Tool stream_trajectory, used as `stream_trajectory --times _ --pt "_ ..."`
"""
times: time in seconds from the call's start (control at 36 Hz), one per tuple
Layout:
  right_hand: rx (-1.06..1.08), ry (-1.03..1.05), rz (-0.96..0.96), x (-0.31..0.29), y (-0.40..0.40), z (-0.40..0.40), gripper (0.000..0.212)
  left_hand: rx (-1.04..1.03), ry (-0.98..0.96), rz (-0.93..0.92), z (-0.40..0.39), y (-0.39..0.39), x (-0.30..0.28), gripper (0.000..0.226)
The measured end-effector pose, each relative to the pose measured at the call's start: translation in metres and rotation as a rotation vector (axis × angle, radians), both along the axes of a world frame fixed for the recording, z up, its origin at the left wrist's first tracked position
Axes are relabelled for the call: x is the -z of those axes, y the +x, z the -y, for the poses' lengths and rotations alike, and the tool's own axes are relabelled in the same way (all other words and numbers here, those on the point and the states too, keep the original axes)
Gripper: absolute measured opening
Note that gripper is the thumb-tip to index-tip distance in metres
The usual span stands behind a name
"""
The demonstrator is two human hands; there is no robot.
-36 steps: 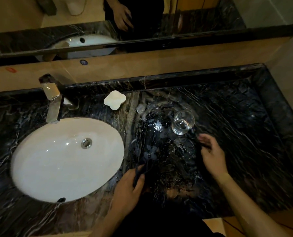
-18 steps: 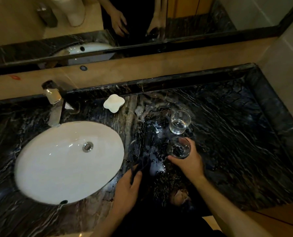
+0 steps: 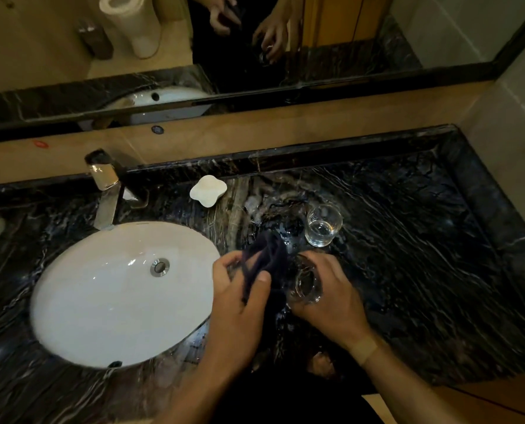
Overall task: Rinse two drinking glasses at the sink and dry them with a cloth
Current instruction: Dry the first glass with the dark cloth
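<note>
Dark marble desk (image 3: 408, 255), wet right of the white sink (image 3: 117, 295). Left hand (image 3: 239, 298) grips a dark cloth (image 3: 267, 258); right hand (image 3: 331, 289) clasps one glass (image 3: 307, 283), tilted, just right of the sink. Second glass (image 3: 322, 224) stands further right. Recommend pressing cloth inside, rotating the glass, keeping firm hold over the desk.

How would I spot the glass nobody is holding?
Start at the white oval basin and move right across the black marble counter. Past the white clover-shaped dish stands an upright clear glass. Unlike the glass in the right hand, it stands alone, untouched.
</note>
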State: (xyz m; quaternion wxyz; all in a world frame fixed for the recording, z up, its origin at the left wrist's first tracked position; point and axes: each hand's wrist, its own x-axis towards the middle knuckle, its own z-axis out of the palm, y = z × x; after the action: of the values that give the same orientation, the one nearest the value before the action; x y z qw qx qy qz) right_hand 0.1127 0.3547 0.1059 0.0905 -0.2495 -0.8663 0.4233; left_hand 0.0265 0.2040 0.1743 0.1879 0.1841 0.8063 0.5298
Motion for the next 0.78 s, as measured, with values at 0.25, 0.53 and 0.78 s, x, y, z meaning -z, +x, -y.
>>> stream_trajectory --times 0.25,0.53,0.78 --pt "-0.008 -0.084 -0.103 -0.015 -0.001 0.014 0.071 0.235 -0.263 -0.596 0.003 0.011 0.022 0.039" --pt "-0.291 0.192 -0.151 -0.023 -0.006 0.015 0.070 0.498 -0.456 -0.485 0.011 -0.003 0.006 0.039" --pt "-0.422 0.116 0.033 -0.030 -0.014 0.012 0.075 0.162 -0.215 -0.341 0.017 0.001 0.012 0.030"
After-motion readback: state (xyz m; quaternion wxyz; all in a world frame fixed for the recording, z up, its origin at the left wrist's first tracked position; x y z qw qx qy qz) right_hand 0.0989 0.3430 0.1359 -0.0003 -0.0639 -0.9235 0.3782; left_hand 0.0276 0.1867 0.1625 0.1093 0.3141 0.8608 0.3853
